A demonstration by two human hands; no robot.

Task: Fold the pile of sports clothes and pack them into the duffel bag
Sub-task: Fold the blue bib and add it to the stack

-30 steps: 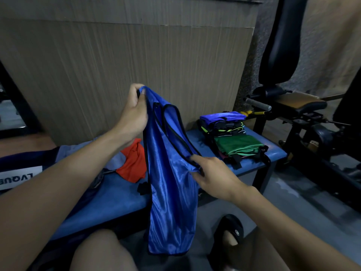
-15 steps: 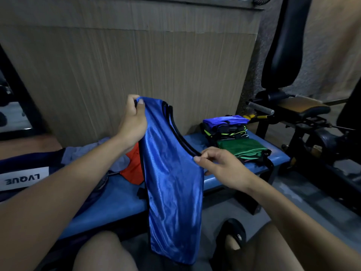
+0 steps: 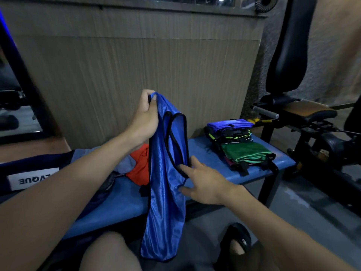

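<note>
A shiny blue sleeveless jersey [image 3: 164, 202] with black trim hangs lengthwise in front of the blue bench [image 3: 254, 173]. My left hand [image 3: 145, 118] pinches its top at the shoulder straps and holds it up. My right hand [image 3: 203, 182] is beside the jersey's right edge, fingers spread, touching the black-trimmed armhole without gripping. An unfolded orange garment [image 3: 139, 167] and a grey one [image 3: 125, 163] lie on the bench behind the jersey. A stack of folded clothes [image 3: 236, 145], blue on top and green in front, sits at the bench's right end. The dark duffel bag [image 3: 33, 173] with a white label lies at the left.
A wooden panel wall [image 3: 136, 75] stands behind the bench. Gym equipment with a black padded seat [image 3: 304, 112] and metal frame stands to the right. My knee [image 3: 109, 251] and a black sandal [image 3: 238, 241] are below, on the grey floor.
My right hand has let go of the jersey's edge and opened, sliding slightly lower along the armhole. My left hand keeps its hold on the top. The view has tilted up a little.
</note>
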